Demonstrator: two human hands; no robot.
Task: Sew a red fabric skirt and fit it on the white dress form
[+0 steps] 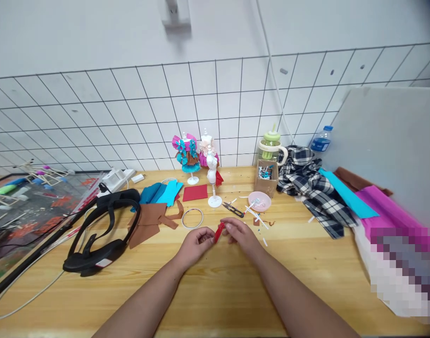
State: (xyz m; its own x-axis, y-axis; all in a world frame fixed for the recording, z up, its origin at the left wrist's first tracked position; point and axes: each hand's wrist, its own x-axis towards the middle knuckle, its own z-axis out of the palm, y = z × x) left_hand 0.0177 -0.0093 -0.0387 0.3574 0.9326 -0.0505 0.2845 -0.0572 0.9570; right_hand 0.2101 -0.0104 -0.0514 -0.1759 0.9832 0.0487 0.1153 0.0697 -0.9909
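Note:
Between my two hands, low over the wooden table, is a small folded red strip (pixel 219 231), of paper or cloth. My left hand (pixel 197 243) pinches its lower left end with thumb and forefinger. On its upper right end, the fingers of my right hand (pixel 239 233) are closed. Just beyond my hands stands a bare white mini dress form (pixel 211 170) on a round base. Thread snips (pixel 233 209) lie to the right of that base. A flat red sheet (pixel 195 192) rests to its left, and a thin metal ring (pixel 192 218) lies nearer my left hand.
Two dressed mini forms (pixel 188 155) stand by the wall. Brown sheets (pixel 148 223), blue sheets (pixel 162 193) and a black headset (pixel 98 256) lie left. A pink dish (pixel 259 202), white scraps, a cardboard box (pixel 266 180), a jug (pixel 272 146) and plaid cloth (pixel 306 180) are right.

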